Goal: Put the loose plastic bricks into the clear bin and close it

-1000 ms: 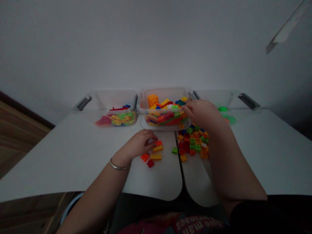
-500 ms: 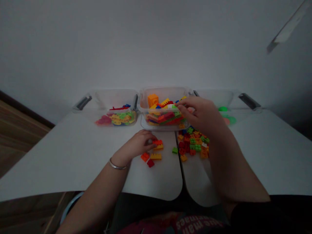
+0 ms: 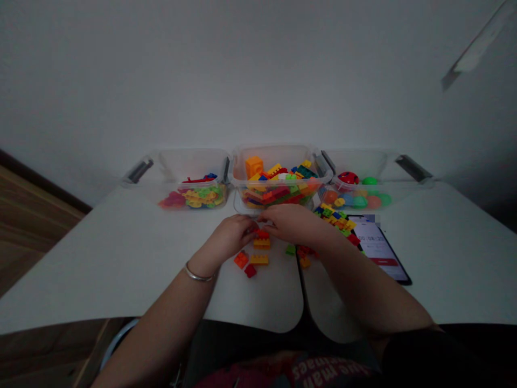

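In the head view, the left hand (image 3: 231, 237) curls and the right hand (image 3: 293, 223) lies nearly flat, fingertips meeting at a red toy brick (image 3: 263, 234) on the white bench (image 3: 121, 258); whether either grip holds it I cannot tell. A yellow brick (image 3: 262, 244) lies just below, and a clear plastic tub (image 3: 278, 152) of mixed bricks (image 3: 274, 191) stands just beyond.

Dim, grey cast throughout; no light source in view. Wall (image 3: 258, 81) evenly lit, soft, no hard shadows. Phone screen (image 3: 375, 242) brightest spot, its text slightly blown out. Bricks (image 3: 274, 188) grainy, edges soft. Table (image 3: 100, 258) bows toward the frame edges: wide-lens distortion. Pale strip (image 3: 474, 46) at upper right blurred. Shirt (image 3: 283, 372) sinks nearly to black.
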A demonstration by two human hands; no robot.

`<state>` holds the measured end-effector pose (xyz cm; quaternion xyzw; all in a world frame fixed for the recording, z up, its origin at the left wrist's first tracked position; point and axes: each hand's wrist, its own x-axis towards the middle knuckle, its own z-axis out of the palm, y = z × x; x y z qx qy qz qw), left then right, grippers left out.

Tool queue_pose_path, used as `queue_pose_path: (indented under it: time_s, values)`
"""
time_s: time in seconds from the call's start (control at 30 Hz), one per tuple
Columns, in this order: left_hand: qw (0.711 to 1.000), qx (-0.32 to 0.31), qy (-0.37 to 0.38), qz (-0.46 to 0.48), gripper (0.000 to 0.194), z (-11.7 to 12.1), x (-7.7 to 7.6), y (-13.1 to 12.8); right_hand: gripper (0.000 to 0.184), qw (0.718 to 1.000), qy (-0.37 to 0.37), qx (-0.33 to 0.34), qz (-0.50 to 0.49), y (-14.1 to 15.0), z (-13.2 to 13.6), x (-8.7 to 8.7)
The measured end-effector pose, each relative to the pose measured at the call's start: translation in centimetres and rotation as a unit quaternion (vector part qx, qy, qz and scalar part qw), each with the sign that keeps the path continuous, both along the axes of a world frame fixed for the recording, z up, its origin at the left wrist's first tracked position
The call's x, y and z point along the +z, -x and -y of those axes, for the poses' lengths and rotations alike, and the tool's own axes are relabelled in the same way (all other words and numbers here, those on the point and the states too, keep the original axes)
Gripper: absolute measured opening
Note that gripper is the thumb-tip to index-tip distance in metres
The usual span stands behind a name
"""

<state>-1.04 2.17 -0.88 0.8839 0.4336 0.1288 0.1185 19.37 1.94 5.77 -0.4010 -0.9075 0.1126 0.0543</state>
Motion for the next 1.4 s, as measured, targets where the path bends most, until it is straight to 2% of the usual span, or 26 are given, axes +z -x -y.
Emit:
queue_pose_path:
  time_s: [0.2,0.3,0.37,0.43,0.5,0.6,0.73,0.83,0.93,1.0,1.1,1.2,1.4]
  values:
    - [1.0,0.006,-0.008,0.023,0.018,0.0,0.1,0.1,0.028,0.998,0.059,-0.018,-0.012,0.4,-0.3,-0.9]
    - [0.997,0.038,-0.014,0.069,0.019,0.2,0.2,-0.1,0.026,0.997,0.057,-0.057,-0.02,0.6,-0.2,-1.1]
    - [0.992,0.06,-0.02,0.112,0.018,0.3,0.4,-0.3,0.025,0.994,0.045,-0.085,-0.061,0.7,-0.2,-1.2]
    - [0.987,0.068,-0.024,0.147,0.018,0.5,0.7,-0.4,0.023,0.989,0.039,-0.084,-0.119,0.8,-0.2,-1.1]
    - [0.983,0.065,-0.026,0.17,0.018,0.7,1.1,-0.5,0.019,0.983,0.025,-0.072,-0.166,0.7,-0.1,-0.8]
    - [0.977,0.064,-0.014,0.202,0.019,1.0,1.4,-0.5,0.014,0.982,0.017,-0.069,-0.175,0.6,0.2,0.0]
    - [0.965,0.041,0.065,0.252,0.032,1.2,1.4,-0.6,0.01,0.981,-0.028,-0.073,-0.179,-0.4,0.5,1.7]
    - [0.966,0.041,0.092,0.237,0.029,1.3,1.2,-0.6,0.013,0.964,-0.109,-0.125,-0.208,-1.8,0.6,2.9]
    - [0.976,0.029,0.083,0.197,0.022,1.3,1.2,-0.4,0.017,0.931,-0.206,-0.183,-0.24,-3.4,0.3,3.6]
    - [0.98,0.008,0.086,0.181,0.019,1.2,1.2,-0.3,0.019,0.908,-0.257,-0.215,-0.252,-4.3,0.0,3.8]
    - [0.982,-0.028,0.097,0.161,0.017,1.2,1.1,-0.2,0.021,0.887,-0.291,-0.24,-0.265,-5.0,-0.6,3.6]
    - [0.985,-0.046,0.098,0.135,0.019,1.1,0.9,-0.1,0.022,0.891,-0.28,-0.24,-0.266,-5.1,-1.3,3.1]
    - [0.987,-0.052,0.095,0.114,0.019,1.0,0.7,-0.1,0.025,0.928,-0.214,-0.213,-0.221,-5.0,-2.5,2.0]
